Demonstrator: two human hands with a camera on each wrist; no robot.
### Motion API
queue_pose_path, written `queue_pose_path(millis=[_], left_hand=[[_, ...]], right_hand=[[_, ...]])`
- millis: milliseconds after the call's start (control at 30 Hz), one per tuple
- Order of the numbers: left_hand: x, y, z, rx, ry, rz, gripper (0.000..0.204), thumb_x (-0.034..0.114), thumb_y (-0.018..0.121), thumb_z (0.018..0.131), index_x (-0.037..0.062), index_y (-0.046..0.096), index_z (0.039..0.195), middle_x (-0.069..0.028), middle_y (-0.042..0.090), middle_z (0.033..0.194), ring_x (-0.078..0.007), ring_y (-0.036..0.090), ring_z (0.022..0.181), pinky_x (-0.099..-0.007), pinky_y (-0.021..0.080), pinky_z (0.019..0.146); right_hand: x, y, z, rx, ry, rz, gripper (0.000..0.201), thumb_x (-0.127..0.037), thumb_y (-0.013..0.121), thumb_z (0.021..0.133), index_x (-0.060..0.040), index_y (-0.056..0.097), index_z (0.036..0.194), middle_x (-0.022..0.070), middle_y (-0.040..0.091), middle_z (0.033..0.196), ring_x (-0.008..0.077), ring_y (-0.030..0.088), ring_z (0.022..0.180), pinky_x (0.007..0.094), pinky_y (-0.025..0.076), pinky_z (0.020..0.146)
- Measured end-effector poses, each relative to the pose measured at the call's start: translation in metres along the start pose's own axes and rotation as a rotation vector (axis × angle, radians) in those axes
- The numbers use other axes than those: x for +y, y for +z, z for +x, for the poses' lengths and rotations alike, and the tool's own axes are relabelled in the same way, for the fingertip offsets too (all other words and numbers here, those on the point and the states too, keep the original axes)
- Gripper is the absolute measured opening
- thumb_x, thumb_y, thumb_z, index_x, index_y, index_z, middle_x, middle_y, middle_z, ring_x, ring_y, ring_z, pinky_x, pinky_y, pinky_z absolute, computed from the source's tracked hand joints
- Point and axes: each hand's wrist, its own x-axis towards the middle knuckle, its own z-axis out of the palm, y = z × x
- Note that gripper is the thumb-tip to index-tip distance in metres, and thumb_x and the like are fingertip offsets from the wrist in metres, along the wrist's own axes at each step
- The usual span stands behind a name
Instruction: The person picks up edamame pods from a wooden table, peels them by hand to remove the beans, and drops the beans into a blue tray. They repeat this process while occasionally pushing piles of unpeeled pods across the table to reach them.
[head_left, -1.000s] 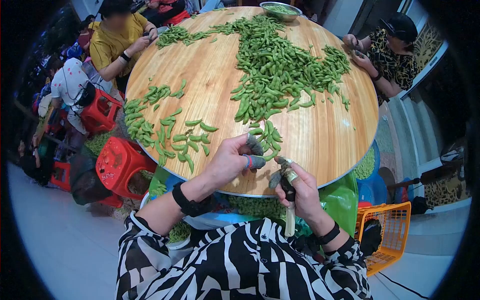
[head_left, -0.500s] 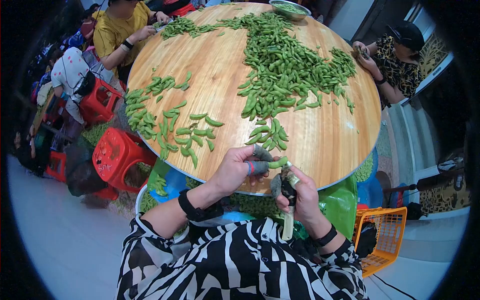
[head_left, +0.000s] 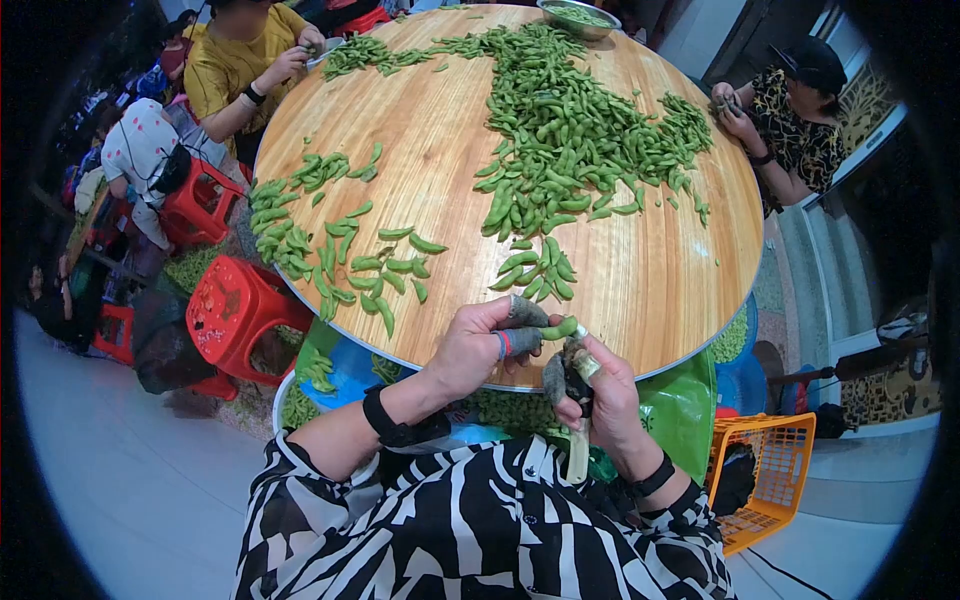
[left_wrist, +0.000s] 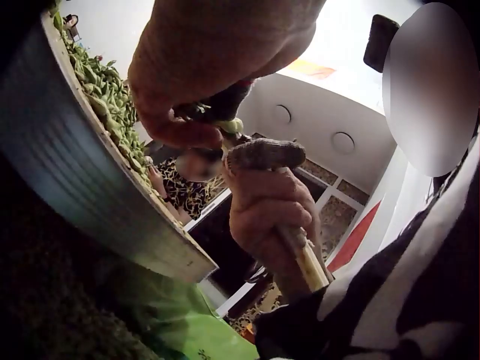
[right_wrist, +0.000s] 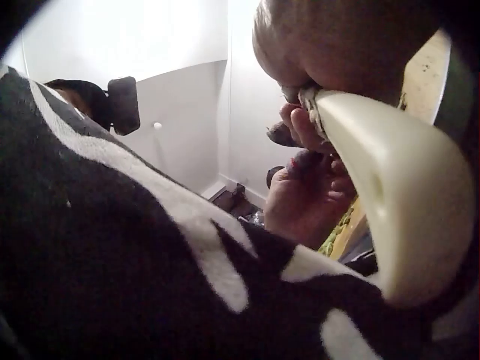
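Over the near edge of the round wooden table (head_left: 430,150), the left hand (head_left: 475,345), with grey covers on its thumb and finger, pinches a green pod (head_left: 560,329). The pod's far end meets the tool held by the right hand (head_left: 603,400). That hand is curled round a pale-handled tool (head_left: 578,455), its handle pointing down toward the body. In the right wrist view the pale handle (right_wrist: 397,187) looks large, and the left hand (right_wrist: 307,202) is behind it. A small group of pods (head_left: 540,270) lies just beyond the hands.
A large heap of pods (head_left: 570,130) covers the table's middle, with scattered pods (head_left: 385,270) at left. A metal bowl (head_left: 580,22) stands at the far edge. Two people work at the table's sides. Red stools (head_left: 235,315) stand left, an orange crate (head_left: 775,470) right.
Since a second ago, the left hand has moved a little right and lifted the pod's end to the tool in the right hand. Over the last half second both hands have shifted only slightly.
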Motion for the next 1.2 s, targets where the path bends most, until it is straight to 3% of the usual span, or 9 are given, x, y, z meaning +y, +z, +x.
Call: queue_pose_path(millis=[500, 567, 767, 900, 1000, 1067, 1100, 1133, 1200], left_hand=[[-0.007, -0.006, -0.005, -0.039, -0.003, -0.003, 0.021, 0.006, 0.062, 0.087, 0.0006, 0.065, 0.107, -0.0028, 0.064, 0.087, -0.0095, 0.059, 0.073, -0.0232, 0.047, 0.065], [-0.003, -0.012, -0.006, -0.191, -0.206, -0.387, 0.021, 0.009, 0.060, 0.088, 0.0018, 0.063, 0.108, -0.0076, 0.065, 0.087, -0.0134, 0.061, 0.068, -0.0252, 0.047, 0.057], [-0.012, -0.008, -0.011, -0.325, -0.465, -0.894, 0.023, 0.017, 0.060, 0.089, 0.0038, 0.061, 0.108, -0.0100, 0.063, 0.080, -0.0156, 0.060, 0.062, -0.0261, 0.046, 0.051], [-0.017, -0.011, -0.011, -0.386, -0.460, -0.873, 0.024, 0.020, 0.060, 0.089, 0.0048, 0.061, 0.108, -0.0094, 0.062, 0.078, -0.0169, 0.059, 0.061, -0.0269, 0.046, 0.051], [-0.007, -0.016, -0.005, -0.270, -0.357, -0.522, 0.021, 0.015, 0.061, 0.088, 0.0028, 0.062, 0.106, -0.0094, 0.063, 0.079, -0.0169, 0.060, 0.062, -0.0299, 0.046, 0.052], [0.002, -0.012, -0.005, -0.138, 0.443, 0.517, 0.021, 0.009, 0.065, 0.083, 0.0003, 0.063, 0.102, -0.0106, 0.063, 0.078, -0.0168, 0.060, 0.062, -0.0326, 0.047, 0.054], [0.012, -0.010, -0.006, -0.137, 0.627, 0.706, 0.025, 0.006, 0.069, 0.078, -0.0017, 0.063, 0.101, -0.0130, 0.063, 0.078, -0.0212, 0.062, 0.064, -0.0343, 0.048, 0.055], [0.017, -0.010, -0.010, -0.129, 0.624, 0.709, 0.025, 0.006, 0.069, 0.078, -0.0017, 0.063, 0.101, -0.0130, 0.063, 0.078, -0.0212, 0.062, 0.064, -0.0343, 0.048, 0.055], [0.023, -0.012, -0.014, -0.108, 0.746, 1.167, 0.031, 0.008, 0.071, 0.075, -0.0018, 0.063, 0.103, -0.0150, 0.062, 0.079, -0.0277, 0.063, 0.067, -0.0339, 0.048, 0.057]], right_hand=[[0.000, -0.005, -0.001, -0.004, 0.008, 0.058, 0.037, -0.012, 0.039, 0.097, 0.0011, 0.046, 0.132, 0.0064, 0.054, 0.074, 0.0069, 0.040, 0.048, 0.0201, 0.035, 0.041], [-0.002, -0.005, -0.002, -0.011, 0.026, 0.077, 0.037, -0.012, 0.040, 0.097, 0.0017, 0.046, 0.131, 0.0075, 0.056, 0.077, 0.0067, 0.040, 0.048, 0.0200, 0.035, 0.041], [0.005, -0.012, -0.006, -0.091, 0.078, 0.166, 0.037, -0.016, 0.044, 0.097, 0.0032, 0.047, 0.129, 0.0118, 0.062, 0.085, 0.0058, 0.035, 0.043, 0.0203, 0.031, 0.037], [0.007, -0.014, -0.005, -0.090, 0.117, 0.228, 0.037, -0.018, 0.045, 0.097, 0.0025, 0.048, 0.128, 0.0099, 0.059, 0.080, 0.0055, 0.031, 0.040, 0.0206, 0.029, 0.036], [0.010, -0.020, 0.005, -0.082, 0.165, 0.319, 0.037, -0.019, 0.045, 0.097, 0.0007, 0.048, 0.128, 0.0089, 0.058, 0.078, 0.0058, 0.032, 0.041, 0.0204, 0.029, 0.035], [0.011, -0.021, 0.006, -0.068, 0.172, 0.363, 0.036, -0.019, 0.045, 0.097, -0.0003, 0.049, 0.128, 0.0089, 0.058, 0.078, 0.0061, 0.033, 0.041, 0.0204, 0.029, 0.035], [0.012, -0.020, 0.007, -0.058, 0.186, 0.402, 0.036, -0.020, 0.045, 0.097, -0.0012, 0.049, 0.128, 0.0089, 0.059, 0.079, 0.0063, 0.033, 0.042, 0.0204, 0.030, 0.035], [0.012, -0.018, 0.008, -0.064, 0.193, 0.402, 0.036, -0.020, 0.045, 0.097, -0.0012, 0.049, 0.128, 0.0089, 0.059, 0.079, 0.0063, 0.033, 0.042, 0.0204, 0.030, 0.035], [0.008, -0.014, 0.009, -0.059, 0.226, 0.398, 0.036, -0.017, 0.044, 0.097, -0.0027, 0.049, 0.129, 0.0083, 0.058, 0.079, 0.0069, 0.036, 0.043, 0.0204, 0.031, 0.035]])
